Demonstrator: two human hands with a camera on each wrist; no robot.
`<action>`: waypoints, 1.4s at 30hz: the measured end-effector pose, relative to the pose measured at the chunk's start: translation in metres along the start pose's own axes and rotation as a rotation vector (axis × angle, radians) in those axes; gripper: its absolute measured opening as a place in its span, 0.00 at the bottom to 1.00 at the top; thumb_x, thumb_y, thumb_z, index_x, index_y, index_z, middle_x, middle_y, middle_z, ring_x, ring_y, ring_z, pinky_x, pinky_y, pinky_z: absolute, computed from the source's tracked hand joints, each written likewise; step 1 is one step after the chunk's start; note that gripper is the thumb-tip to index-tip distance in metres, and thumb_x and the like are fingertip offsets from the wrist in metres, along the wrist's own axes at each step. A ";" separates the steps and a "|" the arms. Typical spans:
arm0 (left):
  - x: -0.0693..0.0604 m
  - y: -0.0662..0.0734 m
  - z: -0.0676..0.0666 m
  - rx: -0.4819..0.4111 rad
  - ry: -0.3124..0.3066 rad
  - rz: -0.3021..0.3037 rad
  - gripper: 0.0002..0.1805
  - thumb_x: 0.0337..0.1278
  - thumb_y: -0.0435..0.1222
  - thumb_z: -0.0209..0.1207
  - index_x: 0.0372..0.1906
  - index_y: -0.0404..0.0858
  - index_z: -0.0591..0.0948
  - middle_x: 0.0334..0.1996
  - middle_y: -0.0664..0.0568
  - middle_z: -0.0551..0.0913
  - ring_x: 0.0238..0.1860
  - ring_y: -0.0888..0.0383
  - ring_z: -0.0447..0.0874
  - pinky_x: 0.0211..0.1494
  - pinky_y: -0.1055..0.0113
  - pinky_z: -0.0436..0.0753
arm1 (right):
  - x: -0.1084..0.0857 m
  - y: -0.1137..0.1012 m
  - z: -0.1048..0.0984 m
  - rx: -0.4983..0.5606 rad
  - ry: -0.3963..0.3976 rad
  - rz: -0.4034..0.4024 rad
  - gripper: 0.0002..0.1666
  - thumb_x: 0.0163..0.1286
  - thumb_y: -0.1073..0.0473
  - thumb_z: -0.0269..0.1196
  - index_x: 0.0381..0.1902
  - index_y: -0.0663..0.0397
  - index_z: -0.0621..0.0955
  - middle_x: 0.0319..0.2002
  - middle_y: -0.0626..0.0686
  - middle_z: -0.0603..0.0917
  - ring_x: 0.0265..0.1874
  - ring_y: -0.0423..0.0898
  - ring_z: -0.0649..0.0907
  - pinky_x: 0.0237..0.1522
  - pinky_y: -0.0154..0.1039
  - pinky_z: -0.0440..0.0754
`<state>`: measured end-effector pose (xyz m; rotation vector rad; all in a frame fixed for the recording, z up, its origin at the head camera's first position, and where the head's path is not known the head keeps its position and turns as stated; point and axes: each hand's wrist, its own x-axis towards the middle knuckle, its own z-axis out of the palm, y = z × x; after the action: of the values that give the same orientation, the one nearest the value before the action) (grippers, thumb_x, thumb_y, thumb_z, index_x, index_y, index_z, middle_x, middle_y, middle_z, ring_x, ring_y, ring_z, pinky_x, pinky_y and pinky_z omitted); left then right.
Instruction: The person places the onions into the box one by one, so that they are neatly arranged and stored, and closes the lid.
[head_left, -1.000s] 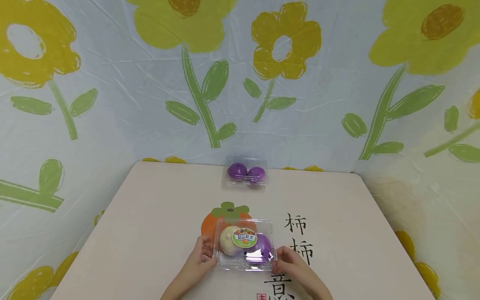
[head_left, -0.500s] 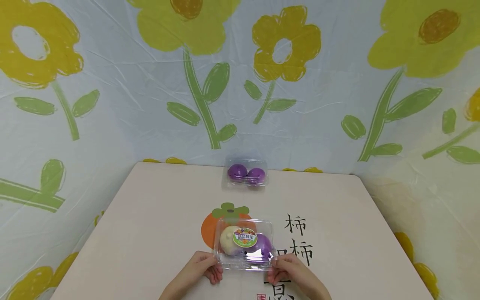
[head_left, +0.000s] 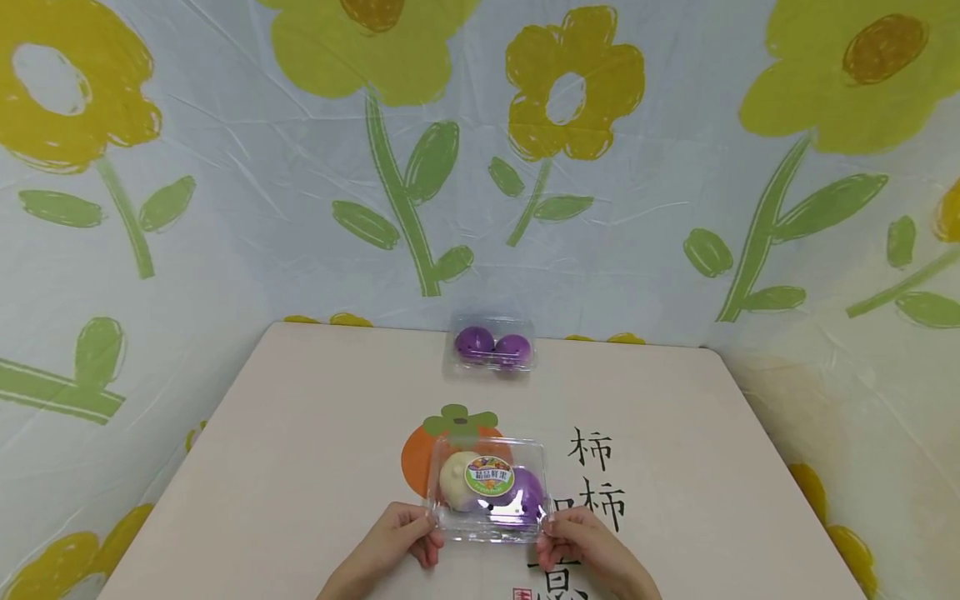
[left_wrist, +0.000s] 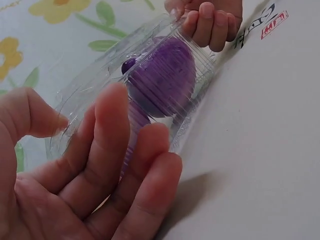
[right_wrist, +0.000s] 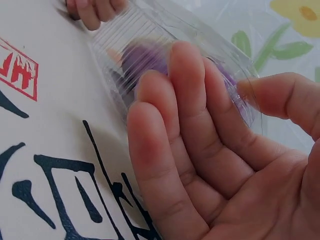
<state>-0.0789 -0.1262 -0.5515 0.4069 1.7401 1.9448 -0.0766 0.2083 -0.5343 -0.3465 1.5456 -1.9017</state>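
Note:
A clear plastic clamshell box (head_left: 531, 452) lies near the front middle of the table, lid down, with an oval fruit sticker (head_left: 490, 476) on top. Inside are a cream round piece (head_left: 454, 482) and a purple round piece (head_left: 531, 492) with small dark dots. My left hand (head_left: 393, 537) pinches the rim at the box's near left corner between thumb and index finger. At the near right corner, my right hand (head_left: 588, 540) pinches the rim the same way. Both wrist views show the other fingers curled loosely below the rim, beside the ribbed side wall (left_wrist: 200, 65).
A second clear box (head_left: 495, 364) holding two purple round pieces (head_left: 475, 343) stands at the table's back edge. The pale table (head_left: 315, 433) bears a printed persimmon (head_left: 418, 458) and black characters (head_left: 592, 450). Flower-patterned cloth (head_left: 630, 250) hangs around the back and sides.
Both hands have shifted from the box's sides to its near corners, fingers now tucked below the rim. They keep that hold over the last half second. The box stays in place.

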 end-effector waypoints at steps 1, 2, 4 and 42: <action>-0.001 0.000 0.000 0.003 0.003 -0.001 0.20 0.72 0.31 0.49 0.33 0.14 0.78 0.22 0.52 0.84 0.22 0.64 0.82 0.30 0.73 0.84 | 0.000 0.000 0.000 0.004 0.001 0.004 0.20 0.75 0.62 0.52 0.34 0.81 0.77 0.30 0.49 0.86 0.30 0.41 0.85 0.41 0.36 0.86; -0.001 0.000 0.000 0.005 0.005 -0.003 0.20 0.72 0.31 0.49 0.33 0.14 0.78 0.22 0.53 0.84 0.22 0.65 0.82 0.31 0.74 0.84 | 0.000 0.000 0.000 0.009 0.004 0.010 0.18 0.75 0.63 0.52 0.33 0.75 0.79 0.30 0.49 0.86 0.30 0.41 0.85 0.41 0.36 0.86; -0.001 -0.001 0.000 0.007 0.008 -0.003 0.20 0.71 0.31 0.49 0.33 0.14 0.77 0.21 0.55 0.84 0.22 0.65 0.81 0.31 0.74 0.83 | 0.000 0.001 0.000 0.015 0.005 0.017 0.16 0.75 0.62 0.52 0.33 0.66 0.82 0.30 0.49 0.86 0.30 0.40 0.85 0.41 0.36 0.86; 0.005 -0.005 0.015 0.397 0.278 0.319 0.65 0.42 0.40 0.78 0.80 0.48 0.46 0.79 0.52 0.49 0.76 0.50 0.54 0.74 0.61 0.61 | 0.006 -0.010 0.033 -0.529 0.443 -0.098 0.70 0.53 0.55 0.77 0.80 0.30 0.42 0.80 0.55 0.45 0.76 0.59 0.50 0.72 0.54 0.50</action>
<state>-0.0739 -0.1110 -0.5551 0.6067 2.3811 1.9311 -0.0654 0.1804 -0.5173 -0.2347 2.3723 -1.6866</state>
